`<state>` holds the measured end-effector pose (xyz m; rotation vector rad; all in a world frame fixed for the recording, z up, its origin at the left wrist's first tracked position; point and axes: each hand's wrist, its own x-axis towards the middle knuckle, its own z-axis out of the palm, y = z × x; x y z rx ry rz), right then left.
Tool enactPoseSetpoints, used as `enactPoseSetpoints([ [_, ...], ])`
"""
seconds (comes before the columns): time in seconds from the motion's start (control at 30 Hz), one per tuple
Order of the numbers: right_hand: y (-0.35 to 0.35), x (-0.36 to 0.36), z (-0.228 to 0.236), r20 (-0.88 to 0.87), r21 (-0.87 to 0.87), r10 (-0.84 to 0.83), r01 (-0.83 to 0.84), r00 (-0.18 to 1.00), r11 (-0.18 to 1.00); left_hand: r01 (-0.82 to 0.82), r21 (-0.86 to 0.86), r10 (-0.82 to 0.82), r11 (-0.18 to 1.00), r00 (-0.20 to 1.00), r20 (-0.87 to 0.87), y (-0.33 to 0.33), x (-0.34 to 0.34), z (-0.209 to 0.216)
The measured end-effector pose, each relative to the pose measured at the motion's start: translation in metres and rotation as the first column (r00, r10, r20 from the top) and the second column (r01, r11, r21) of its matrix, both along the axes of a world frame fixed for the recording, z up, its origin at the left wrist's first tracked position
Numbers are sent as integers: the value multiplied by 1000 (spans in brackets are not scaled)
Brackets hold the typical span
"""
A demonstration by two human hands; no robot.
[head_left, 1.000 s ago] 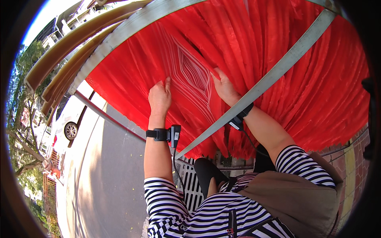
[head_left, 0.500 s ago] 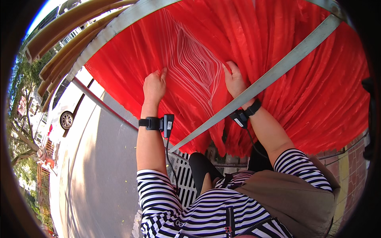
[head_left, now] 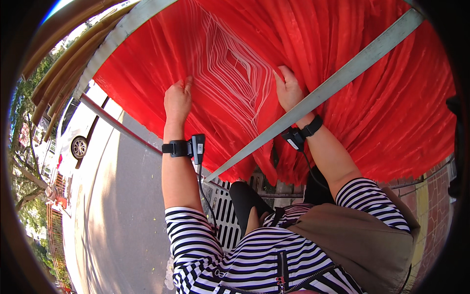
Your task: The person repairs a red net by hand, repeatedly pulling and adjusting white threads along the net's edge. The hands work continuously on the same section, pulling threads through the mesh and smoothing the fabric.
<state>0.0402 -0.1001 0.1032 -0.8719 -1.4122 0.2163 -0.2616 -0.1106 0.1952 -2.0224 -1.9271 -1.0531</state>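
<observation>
The left hand (head_left: 177, 100) lies flat on the red cloth (head_left: 382, 93), with the fingers stretched upward and together; it presses on the fabric and does not close around it. The right hand (head_left: 289, 90) is also on the cloth, on the other side of a white line pattern (head_left: 235, 73). Its fingers point up and its thumb side touches the edge of the pattern; whether it pinches a fold or only presses, I cannot tell. Between the two hands the fabric is pulled rather smooth, so the pattern of nested white lines shows clearly, while to the right and below the cloth falls in many narrow pleats.

The cloth hangs in front of the person and fills the upper half of the view. A grey metal bar (head_left: 342, 78) crosses it on a slant, passing over the right wrist. A thinner red rail (head_left: 115, 122) runs below the left edge of the cloth. Each wrist carries a black strap with a small black device (head_left: 197, 147), and a thin cable goes down from it.

Lower, the person wears a black and white striped shirt (head_left: 254, 259) and a brown apron or bag (head_left: 362, 240). Under the cloth there is a drain grate (head_left: 225, 215) in the ground; what is inside it is not visible. At the left a white car (head_left: 73, 132) stands on the grey road (head_left: 112, 225), near trees.
</observation>
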Motion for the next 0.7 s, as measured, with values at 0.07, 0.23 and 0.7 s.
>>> enactPoseSetpoints([
  [0.07,2,-5,11,27,49,-4,3,1000,999,4,36,-4,999,1000,-16,-3,6,4],
  [0.23,-6,-19,20,78,104,-9,1,997,995,89,106,-90,990,996,3,-13,34,-8],
  [0.7,-9,-39,-32,329,-150,-68,123,942,981,187,-342,-189,921,982,28,-20,66,-55],
])
